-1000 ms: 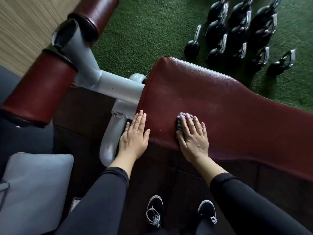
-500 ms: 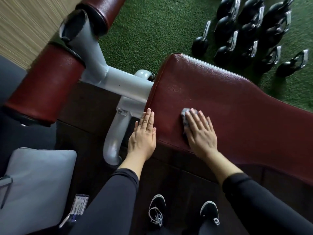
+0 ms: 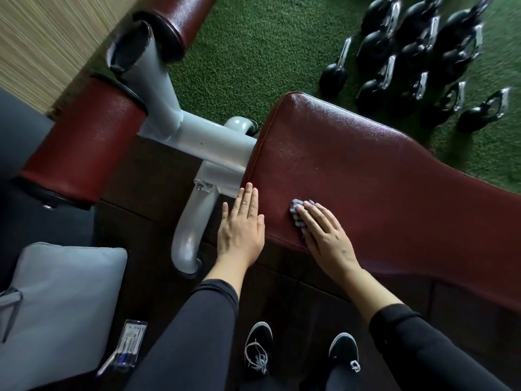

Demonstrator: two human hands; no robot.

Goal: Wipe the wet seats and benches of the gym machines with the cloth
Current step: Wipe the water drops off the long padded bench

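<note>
A dark red padded bench runs from the centre to the right edge, its surface speckled with moisture. My right hand lies flat on its near edge, pressing a small blue-and-white checked cloth against the pad; most of the cloth is hidden under my fingers. My left hand rests flat, fingers together, at the bench's near left corner, holding nothing.
A grey steel frame carries two red roller pads at the left. Several black kettlebells stand on green turf beyond the bench. A grey cushion and a lanyard card lie at lower left. My shoes are below.
The view has shifted a little, so bench and hands sit further right in the frame. My right hand has slid the cloth slightly along the pad's near edge; the left hand stays put.
</note>
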